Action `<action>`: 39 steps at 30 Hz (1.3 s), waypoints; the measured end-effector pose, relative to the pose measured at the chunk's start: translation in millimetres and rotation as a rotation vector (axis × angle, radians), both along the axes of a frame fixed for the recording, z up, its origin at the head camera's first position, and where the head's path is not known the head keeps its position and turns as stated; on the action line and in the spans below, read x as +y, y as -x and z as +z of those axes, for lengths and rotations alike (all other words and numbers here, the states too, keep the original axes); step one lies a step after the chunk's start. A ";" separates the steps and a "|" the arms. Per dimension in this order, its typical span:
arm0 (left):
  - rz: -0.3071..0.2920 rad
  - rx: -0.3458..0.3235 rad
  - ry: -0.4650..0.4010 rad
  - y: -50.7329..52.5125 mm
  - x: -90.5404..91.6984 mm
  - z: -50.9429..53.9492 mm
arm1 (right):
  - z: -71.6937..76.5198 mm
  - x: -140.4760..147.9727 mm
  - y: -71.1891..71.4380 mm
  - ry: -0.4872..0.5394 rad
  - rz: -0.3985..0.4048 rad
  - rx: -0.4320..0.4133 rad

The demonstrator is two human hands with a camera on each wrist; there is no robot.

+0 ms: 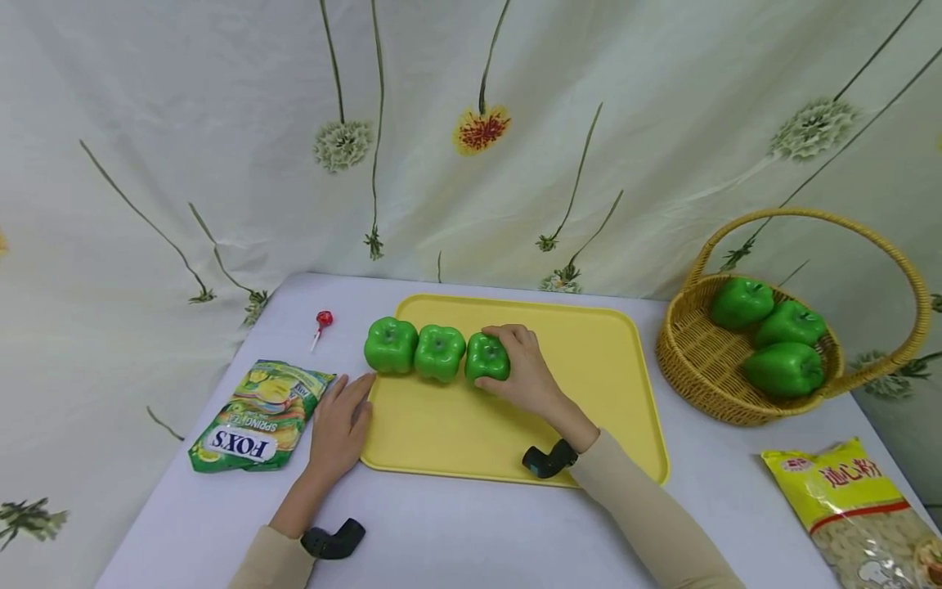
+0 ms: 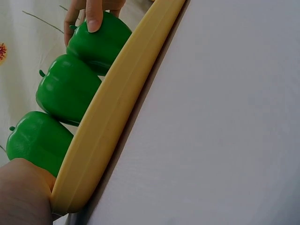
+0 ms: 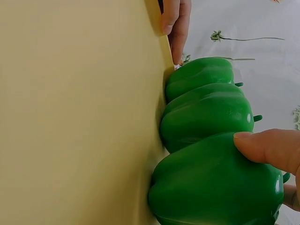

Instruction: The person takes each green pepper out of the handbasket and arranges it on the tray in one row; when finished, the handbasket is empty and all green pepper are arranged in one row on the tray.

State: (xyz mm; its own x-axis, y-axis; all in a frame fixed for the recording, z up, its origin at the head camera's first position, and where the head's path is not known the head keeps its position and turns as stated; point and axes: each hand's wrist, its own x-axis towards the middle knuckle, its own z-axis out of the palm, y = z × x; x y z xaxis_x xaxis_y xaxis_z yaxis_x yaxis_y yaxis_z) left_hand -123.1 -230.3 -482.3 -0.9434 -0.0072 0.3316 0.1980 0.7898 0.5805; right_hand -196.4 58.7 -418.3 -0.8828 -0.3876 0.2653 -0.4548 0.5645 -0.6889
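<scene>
Three green bell peppers stand in a row on a yellow tray [image 1: 574,393]: a left one [image 1: 391,345], a middle one [image 1: 439,352] and a right one [image 1: 486,357]. My right hand [image 1: 526,372] grips the right pepper between thumb and fingers; the right wrist view shows the thumb [image 3: 269,147] on that pepper [image 3: 215,183]. At the tray's left edge my left hand [image 1: 341,425] rests with fingers extended, close to the left pepper. Part of that hand [image 2: 23,190] shows low in the left wrist view, its fingertips hidden.
To the right stands a wicker basket [image 1: 695,372] with a tall handle, holding three green peppers [image 1: 787,368]. A yellow pasta bag [image 1: 857,507] lies in front of it. Left of the tray are a green FOX'S candy bag [image 1: 261,417] and a red lollipop [image 1: 324,318]. A floral cloth hangs behind.
</scene>
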 end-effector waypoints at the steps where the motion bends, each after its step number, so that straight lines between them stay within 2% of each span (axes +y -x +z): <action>1: -0.001 -0.001 0.000 0.0 0.1 0.0 | 0.0 0.2 -0.1 0.001 0.000 -0.002; 10: -0.010 0.006 -0.005 -0.3 0.5 -0.9 | 1.8 5.5 -3.9 -0.029 0.005 -0.037; 14: -0.013 0.014 -0.010 -0.3 0.1 -2.1 | 7.7 14.1 -9.0 -0.052 0.004 -0.002; 18: -0.013 0.021 -0.012 -0.1 -0.3 -3.4 | 14.5 31.7 -15.8 -0.072 -0.001 0.063; 24: -0.008 0.011 -0.006 2.0 -1.3 -5.1 | 22.0 75.1 -23.9 -0.094 -0.026 0.097; 27: -0.010 0.006 -0.004 3.5 -1.7 -5.7 | 20.9 103.9 -25.6 -0.095 -0.067 0.120; 32: -0.015 0.008 -0.006 4.9 -2.9 -6.7 | 14.2 157.8 -27.1 -0.062 -0.178 0.217; 34: -0.015 0.008 -0.007 4.6 -3.5 -7.0 | 12.3 179.2 -28.1 -0.043 -0.245 0.267; 39: -0.017 0.011 -0.014 3.9 -4.4 -6.4 | 22.6 226.4 -33.1 -0.026 -0.436 0.272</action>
State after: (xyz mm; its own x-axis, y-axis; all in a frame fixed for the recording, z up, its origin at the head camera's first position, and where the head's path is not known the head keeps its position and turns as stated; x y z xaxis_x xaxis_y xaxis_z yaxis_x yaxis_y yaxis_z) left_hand -127.0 -234.7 -488.7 -0.9397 0.0039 0.3420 0.2178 0.7779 0.5895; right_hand -163.3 285.1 -395.7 -0.8645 -0.0084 0.5026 -0.3339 0.7569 -0.5618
